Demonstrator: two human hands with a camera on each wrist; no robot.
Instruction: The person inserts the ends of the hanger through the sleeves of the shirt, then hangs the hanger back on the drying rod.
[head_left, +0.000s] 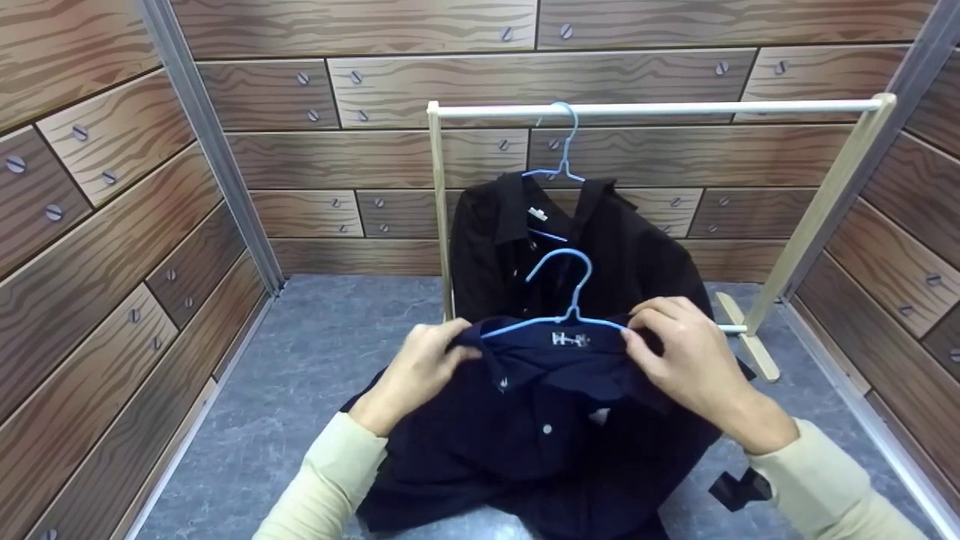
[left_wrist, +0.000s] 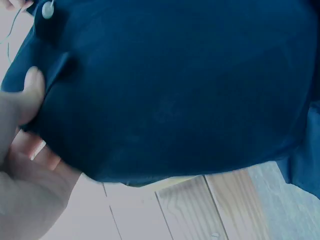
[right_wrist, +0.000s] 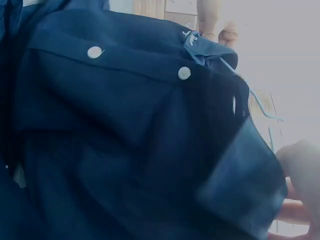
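A dark navy shirt point(head_left: 480, 442) with white buttons hangs between both hands, a blue hanger point(head_left: 525, 324) inside its neck and the hook standing up. My left hand point(head_left: 424, 367) pinches the collar on the left side; in the left wrist view its thumb point(left_wrist: 33, 90) presses the cloth against the fingers. On the other side my right hand point(head_left: 686, 360) pinches the collar close to the hanger's arm. The right wrist view shows the shirt's buttoned front point(right_wrist: 140, 100) and the right hand point(right_wrist: 302, 185) at the cloth's edge. Most of the hanger is hidden within the shirt.
Behind, a black shirt point(head_left: 652, 247) on another blue hanger point(head_left: 566, 142) hangs from the white rail point(head_left: 690, 107) of a wooden-framed rack. The rack's foot point(head_left: 750, 341) stands on the grey floor point(head_left: 330, 337). Wood-patterned panels point(head_left: 337, 157) enclose the space. A black strap point(head_left: 739, 489) shows by the right sleeve.
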